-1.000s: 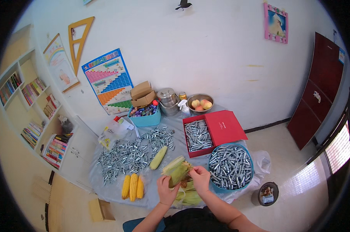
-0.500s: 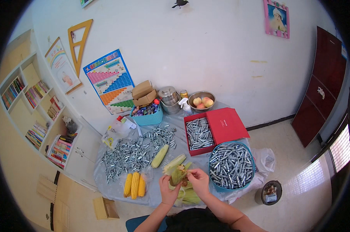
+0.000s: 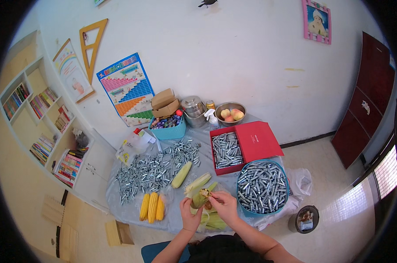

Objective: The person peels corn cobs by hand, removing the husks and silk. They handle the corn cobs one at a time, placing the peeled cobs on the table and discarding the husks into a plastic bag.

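Observation:
My left hand [image 3: 190, 215] grips an ear of corn [image 3: 200, 198] still in its green husk, held above the near edge of the table. My right hand [image 3: 222, 204] pinches the husk and silk at the ear's top end. Peeled-off green husks [image 3: 213, 220] lie under my hands. Another husked-off leaf bundle [image 3: 197, 183] and a pale ear in husk [image 3: 181, 174] lie just beyond. Three peeled yellow cobs [image 3: 152, 207] rest to the left.
The table carries a grey cloth [image 3: 132, 210], a heap of silver metal pieces [image 3: 150, 168], a blue basket [image 3: 262, 187] and a red box [image 3: 227, 150] of the same pieces, a teal bin [image 3: 167, 126], a fruit bowl [image 3: 231, 113]. A small waste bin [image 3: 306, 218] stands on the floor at right.
The view has shifted slightly. My hands stay on the ear of corn, with the right hand working at its top end.

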{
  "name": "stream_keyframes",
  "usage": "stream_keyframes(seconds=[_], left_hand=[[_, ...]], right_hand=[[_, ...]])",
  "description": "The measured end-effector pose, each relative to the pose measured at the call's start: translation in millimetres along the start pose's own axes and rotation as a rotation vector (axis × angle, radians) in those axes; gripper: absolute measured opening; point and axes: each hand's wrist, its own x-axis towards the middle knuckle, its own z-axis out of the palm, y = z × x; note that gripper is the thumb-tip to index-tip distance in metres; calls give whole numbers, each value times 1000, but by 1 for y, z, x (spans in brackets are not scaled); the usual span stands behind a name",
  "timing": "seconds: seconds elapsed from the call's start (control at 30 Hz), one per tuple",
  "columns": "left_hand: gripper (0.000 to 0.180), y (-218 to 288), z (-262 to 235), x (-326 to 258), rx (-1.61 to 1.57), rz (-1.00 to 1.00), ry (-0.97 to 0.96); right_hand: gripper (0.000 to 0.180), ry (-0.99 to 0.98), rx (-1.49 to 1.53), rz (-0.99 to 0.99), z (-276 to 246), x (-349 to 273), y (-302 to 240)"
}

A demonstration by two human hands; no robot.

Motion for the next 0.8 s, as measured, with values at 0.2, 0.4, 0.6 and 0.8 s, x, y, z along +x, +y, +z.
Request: stream_keyframes(seconds=[0.2,0.4,0.6,0.8], left_hand=[[50,4,0,0,44,35,-13],[52,3,2,-1,90,89,-24],[51,7,3,-1,77,58,-33],[53,-5,8,2,-95,-75,-137]], right_hand=[[13,97,12,42,2,-4,-1],[11,159,-10,102,-1,-4,8],[6,167,224,278,-5,-4,11],[11,219,283,351,-8,0,28]])
